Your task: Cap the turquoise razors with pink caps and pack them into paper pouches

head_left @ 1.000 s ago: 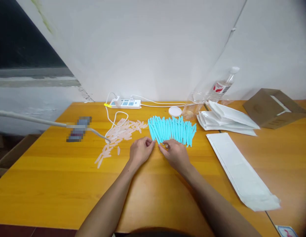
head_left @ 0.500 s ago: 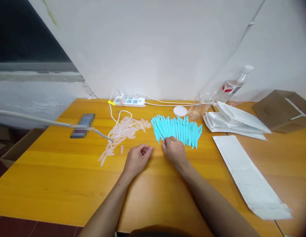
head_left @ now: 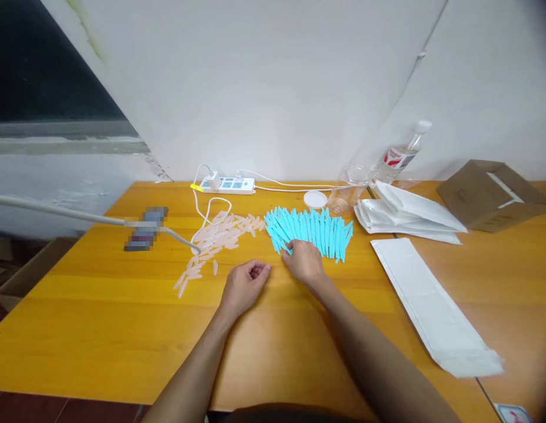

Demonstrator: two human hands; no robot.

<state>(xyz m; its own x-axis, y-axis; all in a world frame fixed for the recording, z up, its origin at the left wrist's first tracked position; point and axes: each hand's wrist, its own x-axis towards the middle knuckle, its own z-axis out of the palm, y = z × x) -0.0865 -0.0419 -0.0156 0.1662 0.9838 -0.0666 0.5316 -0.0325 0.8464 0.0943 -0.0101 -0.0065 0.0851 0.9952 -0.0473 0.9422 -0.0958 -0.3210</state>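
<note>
A row of slim turquoise sticks (head_left: 328, 232), pointed at their ends, lies side by side on the wooden table. At the row's near left edge is my right hand (head_left: 303, 260), its fingers pinched on the end of one turquoise stick; the fingertips are partly hidden. My left hand (head_left: 245, 286) rests on the table to the left, fingers curled in a loose fist, with nothing visible in it. Beyond it, a scattered heap of pale pink pieces (head_left: 220, 235) of similar shape spreads leftward, one piece lying apart near my left hand.
Behind the pieces are a white power strip (head_left: 238, 186) with cables and a round white lid (head_left: 316, 200). A clear jar (head_left: 343, 197), a bottle (head_left: 398, 155), white padded envelopes (head_left: 431, 311) and a cardboard box (head_left: 484, 194) stand rightward. A blurred-out dark object (head_left: 145, 229) lies left.
My right hand has shifted slightly left along the turquoise row, and the sticks at its left end lie more slanted. My left hand stays put. The view has turned slightly right.
</note>
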